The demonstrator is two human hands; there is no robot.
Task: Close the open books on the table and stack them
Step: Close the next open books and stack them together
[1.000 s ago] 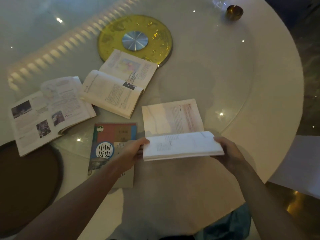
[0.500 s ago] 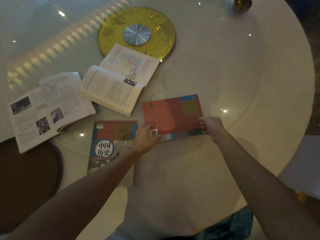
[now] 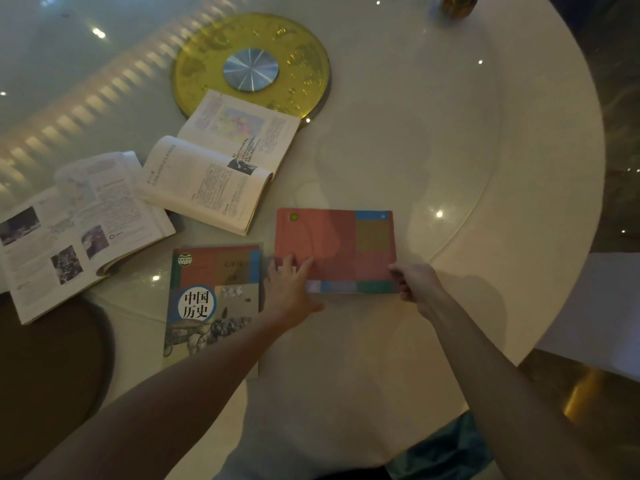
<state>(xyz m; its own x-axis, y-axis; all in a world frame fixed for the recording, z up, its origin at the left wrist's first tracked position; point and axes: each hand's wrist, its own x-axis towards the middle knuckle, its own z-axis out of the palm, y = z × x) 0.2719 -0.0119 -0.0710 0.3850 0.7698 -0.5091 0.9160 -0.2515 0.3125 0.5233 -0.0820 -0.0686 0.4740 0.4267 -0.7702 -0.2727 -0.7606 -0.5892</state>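
A closed red-covered book (image 3: 341, 245) lies flat on the round white table (image 3: 450, 140), its back cover up. My left hand (image 3: 289, 285) rests on its near left corner with fingers spread flat. My right hand (image 3: 417, 284) grips its near right corner. Just left of it lies another closed book (image 3: 214, 303) with a white circle and Chinese title on its cover. Two open books stay farther back: one (image 3: 221, 161) near the table's middle and one (image 3: 76, 230) at the far left.
A gold turntable disc (image 3: 304, 57) with a silver hub sits behind the open books. A small brass cup (image 3: 457, 5) stands at the far edge. A dark round seat (image 3: 45, 375) is at lower left, and a white cloth (image 3: 602, 313) hangs at right.
The book between my hands was half open with pages up; it has been shut and now lies flat, back cover up. My hands moved onto its near corners.
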